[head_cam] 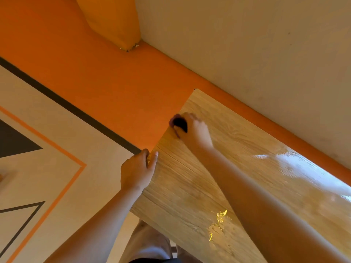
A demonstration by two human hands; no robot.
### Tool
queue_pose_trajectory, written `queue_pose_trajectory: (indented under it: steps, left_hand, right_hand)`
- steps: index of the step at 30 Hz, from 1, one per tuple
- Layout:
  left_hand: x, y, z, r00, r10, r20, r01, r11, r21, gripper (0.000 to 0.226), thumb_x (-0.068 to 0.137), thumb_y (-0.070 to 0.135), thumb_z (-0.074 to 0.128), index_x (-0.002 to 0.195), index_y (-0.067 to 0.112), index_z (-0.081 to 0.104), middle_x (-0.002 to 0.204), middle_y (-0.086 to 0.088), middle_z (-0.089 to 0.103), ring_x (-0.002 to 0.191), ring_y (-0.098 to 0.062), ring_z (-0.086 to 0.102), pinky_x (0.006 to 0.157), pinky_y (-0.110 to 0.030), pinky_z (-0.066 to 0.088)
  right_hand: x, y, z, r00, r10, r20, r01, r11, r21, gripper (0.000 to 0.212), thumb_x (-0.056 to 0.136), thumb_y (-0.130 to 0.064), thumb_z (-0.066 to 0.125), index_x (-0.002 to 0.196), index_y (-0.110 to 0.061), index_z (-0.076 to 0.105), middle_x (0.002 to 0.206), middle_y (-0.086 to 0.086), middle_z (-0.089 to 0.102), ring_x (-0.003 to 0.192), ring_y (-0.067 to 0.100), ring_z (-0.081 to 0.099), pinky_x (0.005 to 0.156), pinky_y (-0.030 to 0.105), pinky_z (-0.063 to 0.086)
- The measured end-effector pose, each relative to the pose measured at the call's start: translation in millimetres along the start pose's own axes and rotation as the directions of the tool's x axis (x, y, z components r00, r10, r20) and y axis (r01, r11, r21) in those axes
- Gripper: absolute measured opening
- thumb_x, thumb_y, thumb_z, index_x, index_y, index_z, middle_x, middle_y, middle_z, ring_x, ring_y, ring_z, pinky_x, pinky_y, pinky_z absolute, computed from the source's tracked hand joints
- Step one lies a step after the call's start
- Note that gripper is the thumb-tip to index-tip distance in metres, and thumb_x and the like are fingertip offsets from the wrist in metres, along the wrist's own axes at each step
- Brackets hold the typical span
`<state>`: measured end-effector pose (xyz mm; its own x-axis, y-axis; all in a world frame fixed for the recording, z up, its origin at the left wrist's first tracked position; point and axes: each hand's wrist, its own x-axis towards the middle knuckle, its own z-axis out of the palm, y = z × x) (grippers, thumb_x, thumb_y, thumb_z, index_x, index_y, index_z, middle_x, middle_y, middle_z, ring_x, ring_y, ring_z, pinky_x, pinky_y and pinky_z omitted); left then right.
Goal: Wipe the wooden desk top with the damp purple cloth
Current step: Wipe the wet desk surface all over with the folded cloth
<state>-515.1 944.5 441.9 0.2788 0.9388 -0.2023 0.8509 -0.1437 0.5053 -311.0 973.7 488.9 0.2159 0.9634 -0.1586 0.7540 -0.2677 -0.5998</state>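
The wooden desk top (190,186) runs from the centre to the lower right, with a wet sheen along its far right side. At the desk's left end my right hand (195,131) presses the dark purple cloth (179,123) onto the wood; the hand is motion-blurred and covers most of the cloth. My left hand (137,170) grips the desk's near left edge, thumb on top and fingers wrapped under.
An orange floor band (114,82) and a cream floor with black and orange lines (57,149) lie left of the desk. A cream wall (247,44) stands behind it. Small wet droplets (218,221) sit near the front edge. My legs show below.
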Motion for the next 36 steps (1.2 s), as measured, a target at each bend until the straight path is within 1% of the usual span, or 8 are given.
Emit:
queue_pose_trajectory:
  steps: [5,12,15,18,23,29,33,36]
  left_hand:
    - [0,-1,1,1.000,0.003,-0.006,-0.003,1.000,0.006,0.058,0.090,0.066,0.019,0.073,0.022,0.053,0.053,0.007,0.052,0.045,-0.011,0.051,0.042,-0.029,0.041]
    - [2,-2,5,1.000,-0.004,-0.026,0.005,1.000,0.030,0.059,0.090,0.065,0.019,0.073,0.021,0.053,0.052,0.005,0.053,0.045,-0.013,0.051,0.042,-0.033,0.044]
    - [1,-3,6,0.999,0.003,-0.033,-0.002,1.000,0.029,0.055,0.092,0.063,0.023,0.075,0.021,0.055,0.054,0.006,0.054,0.047,-0.012,0.051,0.042,-0.027,0.039]
    - [2,-3,4,0.999,0.028,-0.047,-0.027,0.999,0.025,0.049,0.094,0.057,0.029,0.076,0.021,0.057,0.056,0.007,0.054,0.048,-0.010,0.051,0.043,-0.024,0.037]
    - [0,-1,2,0.996,0.034,-0.086,-0.037,0.999,-0.039,0.050,0.097,0.046,0.029,0.076,0.016,0.062,0.056,0.003,0.057,0.050,-0.013,0.052,0.047,-0.030,0.045]
    - [-22,-22,-9,0.999,0.031,-0.040,-0.039,0.978,-0.205,0.034,0.102,0.032,0.039,0.077,0.016,0.055,0.053,-0.003,0.049,0.045,-0.019,0.047,0.044,-0.033,0.030]
    - [-79,-45,-11,0.992,-0.116,-0.039,0.103,0.964,-0.245,0.033,0.102,0.037,0.038,0.077,0.021,0.052,0.051,0.001,0.048,0.043,-0.013,0.047,0.043,-0.029,0.032]
    - [-105,-49,-4,0.972,-0.229,-0.050,0.201,0.924,-0.326,0.035,0.100,0.041,0.035,0.078,0.018,0.051,0.050,-0.003,0.051,0.043,-0.014,0.050,0.044,-0.039,0.040]
  right_hand:
    - [15,22,-15,0.999,-0.025,0.036,0.026,1.000,-0.017,0.024,0.091,-0.022,0.058,0.114,-0.015,0.062,0.114,0.003,0.061,0.094,0.019,0.063,0.080,0.030,0.055]
    - [61,90,-79,0.925,0.286,-0.250,-0.314,0.946,-0.080,0.026,0.090,-0.018,0.055,0.115,-0.013,0.060,0.109,0.008,0.063,0.094,0.026,0.063,0.078,0.039,0.056]
    - [45,67,-50,0.956,0.207,-0.205,-0.227,0.971,-0.074,0.030,0.090,-0.022,0.058,0.119,-0.019,0.058,0.113,0.006,0.063,0.095,0.023,0.063,0.081,0.038,0.057]
    - [6,23,-9,1.000,0.005,-0.019,-0.005,0.999,-0.040,0.030,0.089,-0.026,0.058,0.119,-0.018,0.058,0.115,0.004,0.062,0.095,0.019,0.063,0.082,0.032,0.056]
    - [-39,-13,25,0.956,-0.227,0.185,0.237,0.971,-0.030,0.028,0.088,-0.024,0.058,0.115,-0.017,0.061,0.108,0.005,0.063,0.097,0.024,0.059,0.077,0.040,0.055]
    - [17,29,-17,0.992,-0.105,0.067,0.111,0.990,-0.089,0.010,0.090,-0.021,0.057,0.097,-0.024,0.063,0.107,0.000,0.062,0.089,0.017,0.063,0.073,0.032,0.057]
    - [40,51,-37,0.994,0.077,-0.080,-0.089,0.985,-0.145,0.020,0.090,-0.027,0.058,0.109,-0.021,0.063,0.103,0.003,0.066,0.086,0.021,0.064,0.073,0.039,0.058]
    - [14,22,-23,1.000,0.006,-0.003,-0.007,0.987,-0.161,0.019,0.090,-0.023,0.058,0.108,-0.018,0.063,0.101,-0.001,0.065,0.084,0.018,0.062,0.071,0.029,0.053]
